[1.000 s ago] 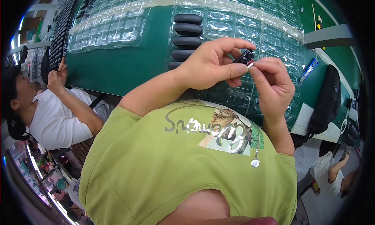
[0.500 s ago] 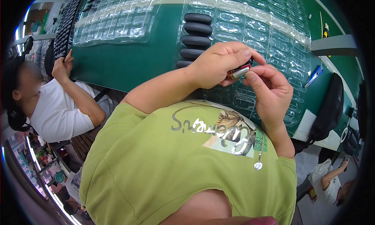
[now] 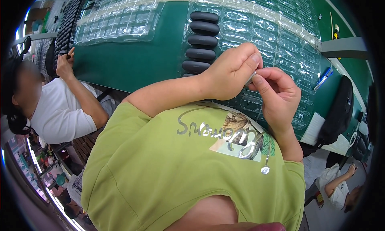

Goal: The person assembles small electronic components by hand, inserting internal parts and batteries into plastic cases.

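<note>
One silvery piece, mostly hidden — left hand curled round it, right hand pinching — green tabletop shows leftward to front edge.

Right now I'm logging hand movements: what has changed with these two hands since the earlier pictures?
The left hand has turned and curled closed around the small piece; its black and red parts, seen earlier, are hidden, leaving a silvery bit showing. The right hand stays pinched at that bit. The black rounded pieces stay in their row.
</note>
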